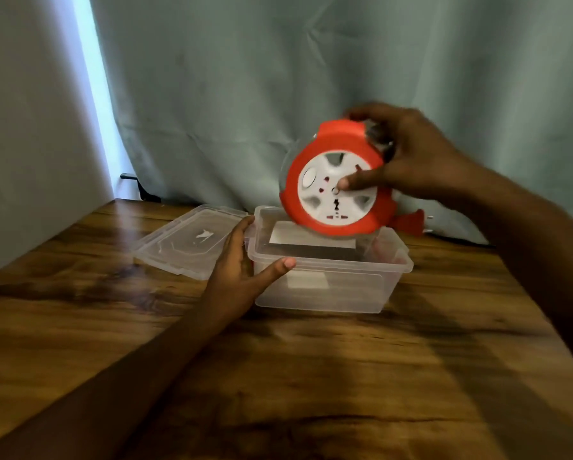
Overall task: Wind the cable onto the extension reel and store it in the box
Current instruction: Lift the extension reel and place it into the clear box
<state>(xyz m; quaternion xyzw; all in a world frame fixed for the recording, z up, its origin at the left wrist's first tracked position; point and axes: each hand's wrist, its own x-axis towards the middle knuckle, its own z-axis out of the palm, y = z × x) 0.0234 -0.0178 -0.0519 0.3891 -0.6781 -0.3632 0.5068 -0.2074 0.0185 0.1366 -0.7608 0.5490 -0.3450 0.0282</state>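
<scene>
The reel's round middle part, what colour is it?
White or light grey, inside the red reel casing; head view.

Wooden table [311, 376], teal curtain [311, 61]

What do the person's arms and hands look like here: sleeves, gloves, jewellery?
Both forearms are bare to the frame edge, no sleeves showing. The left hand and right hand wear no gloves; no rings, watch or bracelets are visible.

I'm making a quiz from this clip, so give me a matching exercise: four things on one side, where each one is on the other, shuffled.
Things:
1. extension reel
2. lid
3. box
4. plug

Places:
A. flat on the table, left of the box
B. gripped by the right hand, above the box
C. hanging behind the box's right end
D. steadied by the left hand

Pairs: 1-B, 2-A, 3-D, 4-C
</scene>
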